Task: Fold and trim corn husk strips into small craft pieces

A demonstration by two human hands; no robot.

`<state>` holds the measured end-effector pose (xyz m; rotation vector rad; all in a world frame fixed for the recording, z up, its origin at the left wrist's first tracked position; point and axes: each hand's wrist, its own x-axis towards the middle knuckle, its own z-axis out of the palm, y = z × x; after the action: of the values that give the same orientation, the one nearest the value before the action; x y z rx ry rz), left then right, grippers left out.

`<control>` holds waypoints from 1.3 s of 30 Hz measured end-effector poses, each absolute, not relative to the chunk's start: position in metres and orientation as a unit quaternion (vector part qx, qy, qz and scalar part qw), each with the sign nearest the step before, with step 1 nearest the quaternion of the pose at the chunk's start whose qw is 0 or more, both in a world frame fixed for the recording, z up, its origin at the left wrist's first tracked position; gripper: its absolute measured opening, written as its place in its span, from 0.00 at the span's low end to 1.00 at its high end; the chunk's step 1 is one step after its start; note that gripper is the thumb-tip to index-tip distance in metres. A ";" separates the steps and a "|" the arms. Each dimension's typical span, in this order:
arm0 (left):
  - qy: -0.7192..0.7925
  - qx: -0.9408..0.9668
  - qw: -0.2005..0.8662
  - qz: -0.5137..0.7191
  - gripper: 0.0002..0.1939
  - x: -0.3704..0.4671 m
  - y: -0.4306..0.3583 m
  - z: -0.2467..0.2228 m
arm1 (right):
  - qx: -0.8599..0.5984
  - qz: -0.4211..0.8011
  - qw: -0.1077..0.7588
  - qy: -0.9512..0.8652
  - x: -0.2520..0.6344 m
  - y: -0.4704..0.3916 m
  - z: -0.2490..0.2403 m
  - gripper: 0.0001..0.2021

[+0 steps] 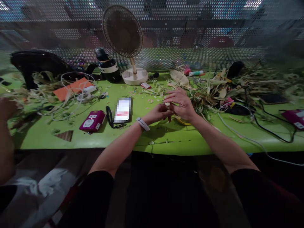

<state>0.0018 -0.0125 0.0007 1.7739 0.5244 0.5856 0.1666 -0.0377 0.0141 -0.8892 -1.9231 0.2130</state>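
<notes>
Possibly a "Y" on the black bottle (110,71) (all other lettering unreadable)

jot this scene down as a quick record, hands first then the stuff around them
left hand: fingertips meeting the right hand's
right hand: fingers curled in close
between hands: small pale piece; which hand grips it is unclear
left wrist: pale band
work surface: green table
right of hands: heap of leafy scraps
left of hands: phone, screen lit but blurred; purple box
behind: fan, dark bottle
far left: another person's arm
</notes>
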 end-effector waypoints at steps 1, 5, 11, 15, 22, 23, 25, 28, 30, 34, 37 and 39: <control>0.216 0.759 0.566 0.238 0.21 0.001 -0.013 0.002 | -0.364 0.093 0.501 -0.780 0.167 -0.038 0.014 0.06; 0.193 0.757 0.589 0.207 0.24 -0.002 -0.016 0.011 | -0.372 0.136 0.537 -0.744 0.164 -0.042 0.015 0.07; 0.208 0.684 0.658 0.237 0.23 -0.003 -0.019 0.011 | -0.417 0.225 0.571 -0.670 0.158 -0.042 0.019 0.18; 0.243 0.578 0.711 0.317 0.22 -0.001 -0.012 0.009 | -0.457 0.135 0.638 -0.604 0.174 -0.039 0.034 0.23; 0.275 0.420 0.767 0.399 0.13 -0.002 -0.004 0.016 | -0.548 0.261 0.444 -0.659 0.180 -0.036 0.030 0.29; 0.277 0.412 0.769 0.402 0.12 -0.002 -0.004 0.016 | -0.537 0.275 0.439 -0.666 0.177 -0.035 0.027 0.28; 0.275 0.404 0.767 0.416 0.09 -0.001 -0.005 0.016 | -0.517 0.277 0.452 -0.673 0.174 -0.032 0.022 0.27; 0.275 0.402 0.757 0.437 0.08 0.001 -0.007 0.015 | -0.520 0.240 0.472 -0.670 0.175 -0.027 0.019 0.26; 0.279 0.401 0.752 0.443 0.09 0.002 -0.008 0.016 | -0.532 0.214 0.481 -0.663 0.180 -0.024 0.020 0.25; 0.274 0.408 0.755 0.434 0.09 0.001 -0.009 0.018 | -0.544 0.185 0.498 -0.649 0.189 -0.019 0.020 0.24; 0.264 0.412 0.766 0.417 0.09 -0.001 -0.008 0.019 | -0.546 0.184 0.502 -0.645 0.191 -0.016 0.017 0.23; 0.256 0.401 0.775 0.416 0.08 -0.002 -0.006 0.018 | -0.545 0.180 0.532 -0.623 0.191 -0.016 0.016 0.23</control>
<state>-0.0023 -0.0056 0.0184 0.8683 0.5546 0.9004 0.1912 -0.0158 0.0159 -1.2987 -1.4851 0.4293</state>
